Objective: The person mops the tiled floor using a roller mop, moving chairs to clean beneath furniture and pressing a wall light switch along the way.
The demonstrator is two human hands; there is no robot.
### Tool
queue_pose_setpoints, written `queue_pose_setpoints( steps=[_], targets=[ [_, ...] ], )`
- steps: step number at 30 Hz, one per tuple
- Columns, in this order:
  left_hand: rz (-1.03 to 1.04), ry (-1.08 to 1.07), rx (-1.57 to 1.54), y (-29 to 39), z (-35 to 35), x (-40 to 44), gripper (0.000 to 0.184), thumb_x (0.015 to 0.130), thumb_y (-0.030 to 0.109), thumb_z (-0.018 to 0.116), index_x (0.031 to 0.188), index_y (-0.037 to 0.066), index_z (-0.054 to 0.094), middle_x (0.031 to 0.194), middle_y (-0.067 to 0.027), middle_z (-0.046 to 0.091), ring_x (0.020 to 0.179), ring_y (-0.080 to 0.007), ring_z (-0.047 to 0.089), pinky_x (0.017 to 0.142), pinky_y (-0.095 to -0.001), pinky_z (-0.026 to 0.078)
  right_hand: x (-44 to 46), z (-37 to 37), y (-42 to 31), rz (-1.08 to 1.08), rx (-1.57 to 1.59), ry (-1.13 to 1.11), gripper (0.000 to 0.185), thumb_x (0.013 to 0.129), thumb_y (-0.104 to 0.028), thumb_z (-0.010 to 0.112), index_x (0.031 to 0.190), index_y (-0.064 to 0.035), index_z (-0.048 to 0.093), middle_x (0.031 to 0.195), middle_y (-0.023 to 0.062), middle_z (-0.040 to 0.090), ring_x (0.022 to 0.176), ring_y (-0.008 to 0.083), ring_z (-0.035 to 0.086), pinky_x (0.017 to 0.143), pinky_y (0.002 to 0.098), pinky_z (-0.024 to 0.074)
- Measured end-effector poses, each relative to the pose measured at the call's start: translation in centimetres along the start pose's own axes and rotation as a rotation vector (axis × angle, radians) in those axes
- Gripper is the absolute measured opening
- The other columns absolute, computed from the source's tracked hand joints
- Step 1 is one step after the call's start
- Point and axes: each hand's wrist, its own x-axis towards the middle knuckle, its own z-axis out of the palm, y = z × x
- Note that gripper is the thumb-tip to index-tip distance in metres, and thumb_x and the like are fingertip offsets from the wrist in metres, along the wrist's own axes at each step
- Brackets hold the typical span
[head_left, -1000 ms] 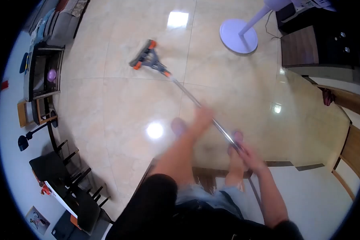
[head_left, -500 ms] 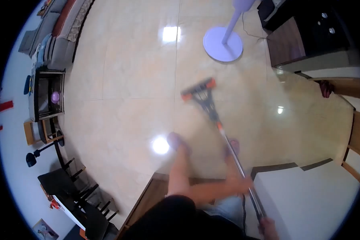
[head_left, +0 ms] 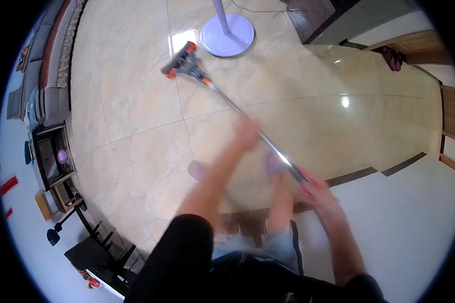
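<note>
Silver-poled floor mop (head_left: 274, 147), its dark grey head (head_left: 178, 59) capped in orange at both ends and joined by a forked grey frame to an orange collar, slants across the glossy beige tile floor (head_left: 141, 111), near the round lavender base (head_left: 227, 35) of a stand. We grasp the shiny metal pole partway along with our left hand (head_left: 246, 133), while our right hand (head_left: 319, 194) is closed around its dark upper end.
</note>
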Motion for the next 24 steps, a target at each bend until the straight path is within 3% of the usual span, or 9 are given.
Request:
queue_pose_setpoints(
  steps=[2,4,7,9,11,14,16,21,24],
  targets=[
    [0.216,-0.523,-0.136,11.9,2.8,-3.4,0.037,0.075,0.021,0.055,0.110,0.014,0.051,0.116,-0.0239,0.043,0.117,-0.0419,0.033,0.094,-0.0632,0.021,-9.3,-7.0,-0.3,0.079,-0.210,0.296,0.038,0.087,-0.009,0.050,0.125,-0.0039,0.047,0.087,0.0003,0.058,0.057,0.0025,0.044,0.044,0.0168,0.0321],
    [0.349,-0.405,-0.350,24.8,2.9,-8.9,0.025,0.062,0.014,0.061,0.086,0.008,0.059,0.094,-0.0178,0.055,0.092,-0.0360,0.051,0.079,-0.0499,0.040,-20.1,-11.6,-1.4,0.100,-0.236,0.488,0.039,0.081,-0.015,0.057,0.119,-0.0034,0.053,0.078,-0.0008,0.060,0.055,0.0037,0.049,0.043,0.0167,0.0360],
    [0.611,-0.693,-0.501,37.1,-1.9,-11.3,0.062,0.056,0.018,0.071,0.111,0.009,0.044,0.134,-0.0227,0.025,0.128,-0.0407,0.018,0.095,-0.0553,0.031,-31.9,-13.8,-3.0,0.154,-0.435,0.750,0.045,0.079,-0.034,0.055,0.110,-0.0018,0.058,0.061,-0.0045,0.048,0.044,0.0025,0.036,0.037,0.0179,0.0250],
    [0.582,-0.609,-0.582,40.1,-3.2,-11.3,0.052,0.060,0.011,0.067,0.108,0.008,0.046,0.126,-0.0211,0.036,0.123,-0.0390,0.028,0.092,-0.0539,0.034,-35.5,-14.7,-4.7,0.143,-0.513,0.823,0.042,0.080,-0.035,0.057,0.106,-0.0030,0.060,0.062,-0.0041,0.049,0.043,0.0031,0.037,0.036,0.0185,0.0247],
    [0.624,-0.779,-0.527,41.3,-2.9,-7.7,0.047,0.064,0.018,0.069,0.104,0.008,0.047,0.111,-0.0155,0.046,0.113,-0.0352,0.038,0.084,-0.0513,0.040,-35.1,-18.0,-5.9,0.018,-0.614,1.020,0.029,0.082,-0.029,0.058,0.097,-0.0036,0.062,0.062,-0.0004,0.052,0.038,0.0054,0.039,0.031,0.0200,0.0256],
    [0.528,-0.512,-0.597,38.3,-4.8,-2.3,0.037,0.069,0.021,0.065,0.101,0.009,0.050,0.101,-0.0146,0.050,0.099,-0.0328,0.048,0.082,-0.0451,0.042,-29.3,-17.6,-13.9,-0.298,-0.792,1.037,0.022,0.085,-0.021,0.058,0.074,-0.0020,0.057,0.058,0.0024,0.050,0.033,0.0071,0.038,0.026,0.0218,0.0273],
    [0.361,0.006,-0.562,36.5,-4.4,0.4,0.039,0.069,0.026,0.064,0.102,0.010,0.051,0.102,-0.0161,0.051,0.097,-0.0338,0.049,0.083,-0.0451,0.041,-25.0,-16.3,-20.6,-0.399,-0.954,0.838,0.023,0.083,-0.020,0.060,0.071,-0.0012,0.056,0.058,0.0026,0.050,0.036,0.0077,0.040,0.028,0.0213,0.0297],
    [-0.213,0.113,-0.713,21.1,-10.6,3.2,0.026,0.065,0.033,0.067,0.071,0.009,0.060,0.083,-0.0139,0.057,0.090,-0.0338,0.049,0.080,-0.0430,0.041,-9.9,-3.7,-27.8,-0.321,-1.291,0.420,0.022,0.077,-0.021,0.063,0.070,-0.0003,0.060,0.054,0.0021,0.049,0.041,0.0090,0.046,0.035,0.0225,0.0364],
    [-0.332,0.149,-0.340,7.8,-11.1,-4.3,0.040,0.066,0.029,0.071,0.094,0.005,0.054,0.100,-0.0152,0.052,0.097,-0.0324,0.047,0.084,-0.0413,0.040,-0.1,4.3,-20.1,-0.255,-1.340,0.072,0.025,0.077,-0.027,0.064,0.077,-0.0024,0.066,0.060,0.0013,0.056,0.049,0.0089,0.050,0.042,0.0248,0.0411]
  ],
)
